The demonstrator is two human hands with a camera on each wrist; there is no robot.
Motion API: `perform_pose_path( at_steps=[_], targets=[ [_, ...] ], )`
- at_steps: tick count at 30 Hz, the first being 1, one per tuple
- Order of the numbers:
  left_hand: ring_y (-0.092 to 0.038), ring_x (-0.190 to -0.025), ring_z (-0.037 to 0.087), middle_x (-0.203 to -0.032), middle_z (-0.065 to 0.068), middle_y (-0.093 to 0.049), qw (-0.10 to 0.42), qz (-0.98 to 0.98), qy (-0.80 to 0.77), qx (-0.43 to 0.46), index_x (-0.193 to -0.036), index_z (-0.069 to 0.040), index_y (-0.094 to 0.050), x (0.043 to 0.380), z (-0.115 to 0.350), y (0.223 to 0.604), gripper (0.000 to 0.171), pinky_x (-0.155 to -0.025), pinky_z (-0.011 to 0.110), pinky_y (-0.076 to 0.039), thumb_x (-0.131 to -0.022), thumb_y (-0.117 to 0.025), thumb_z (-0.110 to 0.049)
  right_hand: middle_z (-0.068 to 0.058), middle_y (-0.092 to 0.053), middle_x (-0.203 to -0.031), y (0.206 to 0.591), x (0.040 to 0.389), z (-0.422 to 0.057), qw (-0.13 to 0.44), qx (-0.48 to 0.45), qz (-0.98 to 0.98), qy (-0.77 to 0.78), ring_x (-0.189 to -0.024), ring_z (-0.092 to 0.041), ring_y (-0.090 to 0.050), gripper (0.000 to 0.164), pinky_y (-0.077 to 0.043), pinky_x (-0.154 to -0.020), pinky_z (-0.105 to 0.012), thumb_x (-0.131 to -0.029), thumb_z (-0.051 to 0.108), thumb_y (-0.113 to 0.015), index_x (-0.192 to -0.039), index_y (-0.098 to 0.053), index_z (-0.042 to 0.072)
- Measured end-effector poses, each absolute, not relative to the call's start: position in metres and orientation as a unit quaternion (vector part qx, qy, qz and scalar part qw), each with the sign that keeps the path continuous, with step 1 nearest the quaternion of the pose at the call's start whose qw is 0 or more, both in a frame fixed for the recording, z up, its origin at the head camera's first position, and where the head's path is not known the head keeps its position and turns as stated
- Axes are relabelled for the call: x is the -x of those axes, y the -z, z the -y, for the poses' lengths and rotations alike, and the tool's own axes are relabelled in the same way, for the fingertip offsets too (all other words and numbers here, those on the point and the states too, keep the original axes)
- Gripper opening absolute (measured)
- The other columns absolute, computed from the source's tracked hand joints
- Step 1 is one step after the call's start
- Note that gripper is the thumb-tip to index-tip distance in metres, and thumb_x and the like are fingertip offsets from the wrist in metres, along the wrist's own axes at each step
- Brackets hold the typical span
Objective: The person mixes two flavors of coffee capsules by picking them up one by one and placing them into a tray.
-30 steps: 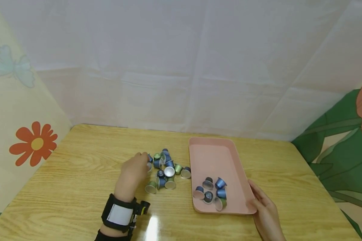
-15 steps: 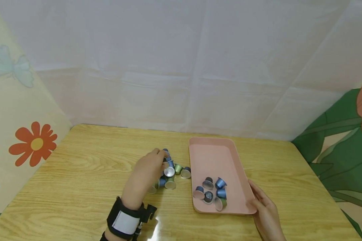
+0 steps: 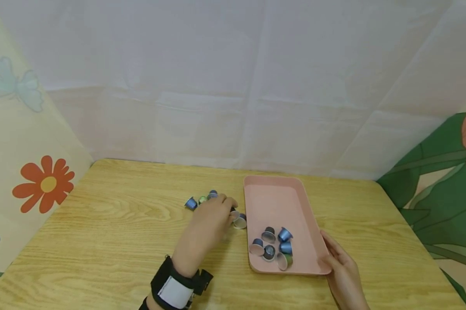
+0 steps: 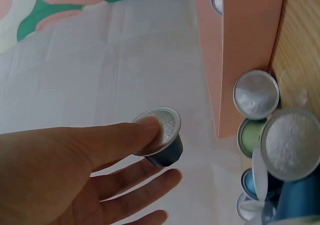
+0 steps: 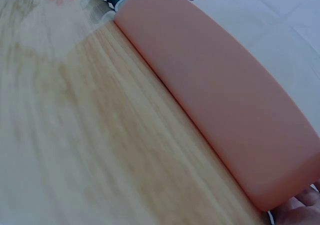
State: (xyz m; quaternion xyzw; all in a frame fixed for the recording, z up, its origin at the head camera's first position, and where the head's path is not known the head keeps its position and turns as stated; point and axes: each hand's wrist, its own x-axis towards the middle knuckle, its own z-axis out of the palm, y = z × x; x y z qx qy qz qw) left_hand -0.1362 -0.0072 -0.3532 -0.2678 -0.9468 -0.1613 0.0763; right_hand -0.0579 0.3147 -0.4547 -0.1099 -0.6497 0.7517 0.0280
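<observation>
Between thumb and fingers my left hand (image 3: 207, 221) pinches a dark blue-green coffee capsule (image 4: 168, 152), its silvery lid against the thumb in the left wrist view. This hand is over the loose capsules, just left of the pink tray (image 3: 273, 200), and hides part of the group. My right hand (image 3: 343, 271) grips the tray's near right corner, thumb on the rim and fingers along the outer side. Several capsules, blue, dark and one green (image 3: 284, 261), lie in the tray's near half.
On the wooden table (image 3: 132, 189), a blue capsule (image 3: 191, 203), a green one (image 3: 202, 199) and others lie left of the tray. A capsule (image 3: 240, 221) lies right by the tray's left wall. A white cloth (image 3: 178, 107) hangs behind the table.
My left hand has moved right from the left side of the loose capsules toward the tray, lifting a capsule. The right hand and the tray have stayed in place.
</observation>
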Motion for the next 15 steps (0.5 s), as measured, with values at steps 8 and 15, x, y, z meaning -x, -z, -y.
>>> perform_pose_path(
  at_steps=[8, 15],
  targets=[
    [-0.066, -0.087, 0.018, -0.1, 0.003, -0.067, 0.097, 0.946, 0.102, 0.292, -0.111, -0.012, -0.069, 0.126, -0.019, 0.359, 0.023, -0.076, 0.031, -0.055, -0.093, -0.071, -0.026, 0.026, -0.051, -0.125, 0.454, 0.058, -0.314, 0.018, 0.126, 0.654, -0.745, -0.114, 0.013, -0.047, 0.062, -0.043, -0.092, -0.01, -0.099, -0.002, -0.051, -0.156, -0.027, 0.006],
    [-0.064, -0.085, 0.013, -0.099, -0.002, -0.066, 0.105, 0.931, 0.087, 0.337, -0.109, -0.016, -0.071, 0.116, -0.039, 0.369, 0.023, -0.074, 0.028, -0.054, -0.089, -0.075, -0.025, 0.028, -0.056, -0.123, 0.455, 0.057, -0.315, 0.034, 0.1, 0.641, -0.76, -0.114, 0.011, -0.048, 0.057, -0.044, -0.09, -0.01, -0.099, -0.005, -0.05, -0.152, -0.04, 0.013]
  ],
)
